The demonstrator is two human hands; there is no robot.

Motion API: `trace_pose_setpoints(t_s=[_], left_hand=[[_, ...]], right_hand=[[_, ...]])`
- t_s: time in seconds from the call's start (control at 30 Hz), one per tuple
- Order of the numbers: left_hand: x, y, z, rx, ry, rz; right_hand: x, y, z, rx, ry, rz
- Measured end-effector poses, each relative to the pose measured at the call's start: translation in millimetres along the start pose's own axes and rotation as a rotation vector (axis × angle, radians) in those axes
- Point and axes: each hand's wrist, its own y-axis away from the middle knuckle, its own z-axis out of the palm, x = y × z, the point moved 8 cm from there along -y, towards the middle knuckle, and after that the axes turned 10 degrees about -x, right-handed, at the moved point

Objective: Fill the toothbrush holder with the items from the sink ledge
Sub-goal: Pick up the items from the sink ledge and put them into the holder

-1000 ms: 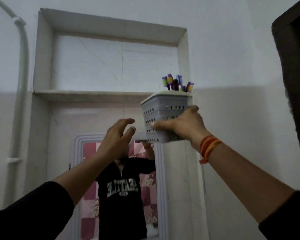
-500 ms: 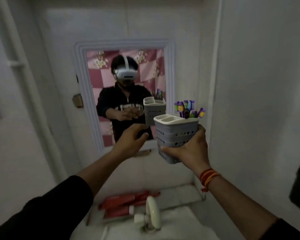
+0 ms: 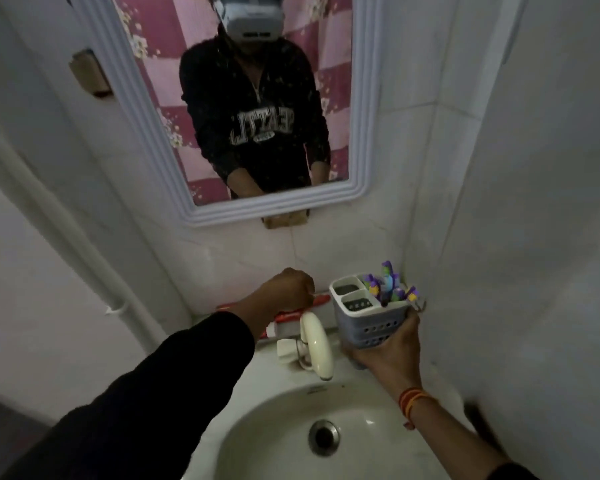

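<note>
Head view: the right hand (image 3: 383, 355) clasps a grey perforated plastic holder (image 3: 371, 318) bristling with toothbrushes (image 3: 388, 284); the left hand (image 3: 288, 289) is fisted around a red tube (image 3: 317, 300).

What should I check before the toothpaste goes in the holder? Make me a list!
1. Right hand grips the holder: ok.
2. Holder upright: ok.
3. Two front compartments look free: ok.
4. Toothbrushes kept to the back compartment: ok.
5. Left hand closed around a red toothpaste tube on the ledge: cannot tell, the fist hides it.
6. Tap clear of the lifting path: cannot tell.
</note>
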Motion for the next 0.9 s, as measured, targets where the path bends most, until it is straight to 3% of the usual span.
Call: trace_pose_setpoints(t_s=[0.23, 0.57, 0.8, 0.9], left_hand=[[-30.8, -49.1, 45.8, -0.206, -0.210, -0.062], [-27.7, -73.8, 72.3, -0.246, -0.285, 0.055], [7.3, -61.9, 30.3, 0.000, 0.163, 0.250], [44.3, -48.0, 8.1, 0.075, 0.167, 0.396]], right_hand=[[62.5, 10.8, 28.7, 0.004, -0.063, 0.053], [84.6, 16.3, 38.6, -0.080, -0.108, 0.050], [95.3, 14.4, 32.8, -0.148, -0.145, 0.122], [95.9, 12.7, 29.4, -0.175, -0.146, 0.123]])
